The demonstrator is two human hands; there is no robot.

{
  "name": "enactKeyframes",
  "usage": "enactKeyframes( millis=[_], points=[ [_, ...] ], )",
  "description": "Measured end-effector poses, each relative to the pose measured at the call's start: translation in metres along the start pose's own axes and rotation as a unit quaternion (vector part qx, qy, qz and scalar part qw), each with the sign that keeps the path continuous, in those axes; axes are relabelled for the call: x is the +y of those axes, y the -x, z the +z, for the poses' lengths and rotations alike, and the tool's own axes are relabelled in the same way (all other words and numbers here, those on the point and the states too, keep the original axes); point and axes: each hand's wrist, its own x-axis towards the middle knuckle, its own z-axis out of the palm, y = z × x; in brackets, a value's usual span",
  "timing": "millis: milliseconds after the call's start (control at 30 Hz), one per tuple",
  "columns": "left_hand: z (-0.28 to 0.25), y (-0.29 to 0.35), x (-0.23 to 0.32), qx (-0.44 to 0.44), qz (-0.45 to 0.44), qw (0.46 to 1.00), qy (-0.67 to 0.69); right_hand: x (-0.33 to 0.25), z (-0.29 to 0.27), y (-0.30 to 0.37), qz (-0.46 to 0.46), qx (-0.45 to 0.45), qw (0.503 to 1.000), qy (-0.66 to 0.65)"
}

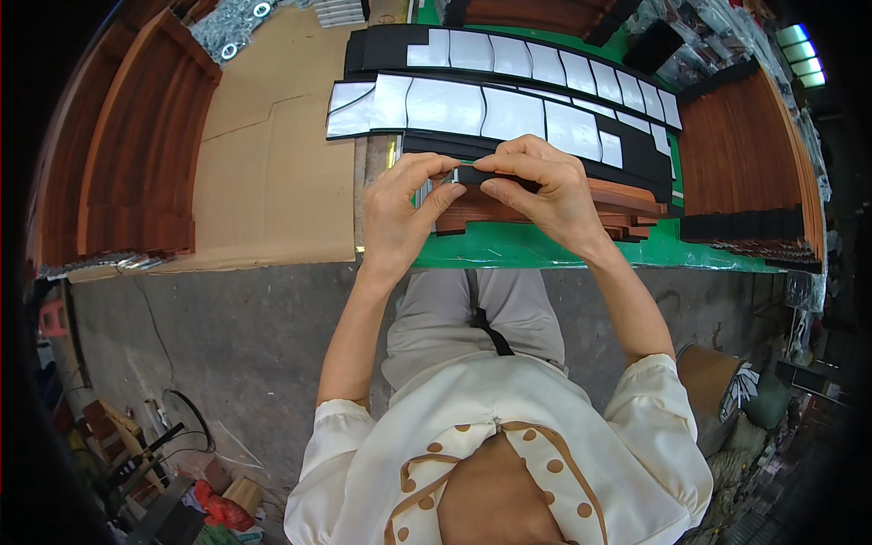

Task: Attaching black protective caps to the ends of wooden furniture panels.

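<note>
Over the front of the table, my two hands meet at a small black strip (476,176). My left hand (396,211) pinches its left end between thumb and fingertips, where a pale edge shows. On the other side my right hand (556,193) grips it with thumb and forefinger, covering much of its length. Just below and behind the strip lie several reddish-brown wooden slats (486,209), partly hidden by my right hand. Past my fingers are black boards (386,50) bearing rows of glossy white rectangles (454,106).
Brown cardboard (272,182) covers the table's left part; a green sheet (545,250) covers the right. Stacked reddish-brown slats stand at the left (136,145) and right (740,154). Plastic-wrapped parts (227,29) lie at the back left. A brown drum (708,377) stands on the floor.
</note>
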Motion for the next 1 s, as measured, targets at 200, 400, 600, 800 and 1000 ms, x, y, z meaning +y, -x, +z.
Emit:
enactKeyframes(
  millis=[200,400,600,800,1000],
  points=[
    [0.0001,0.0003,0.0017,0.003,0.004,1.000,-0.005,-0.0005,0.0006,-0.0004,-0.008,0.000,1.000,0.001],
    [0.0007,0.0014,0.0005,0.009,0.006,1.000,0.001,0.0001,0.0014,0.0004,-0.007,0.001,1.000,-0.006],
    [0.0017,0.0011,0.0015,0.008,0.003,1.000,0.001,0.0000,0.0009,0.0014,-0.010,0.010,1.000,-0.013],
    [0.0038,0.0008,-0.0003,0.036,0.027,0.999,0.004,0.0008,0.0028,0.0012,-0.016,0.016,1.000,-0.014],
    [0.0032,0.0023,-0.0009,0.035,0.022,0.999,0.002,0.0000,0.0032,0.0008,-0.019,0.014,1.000,-0.004]
  ],
)
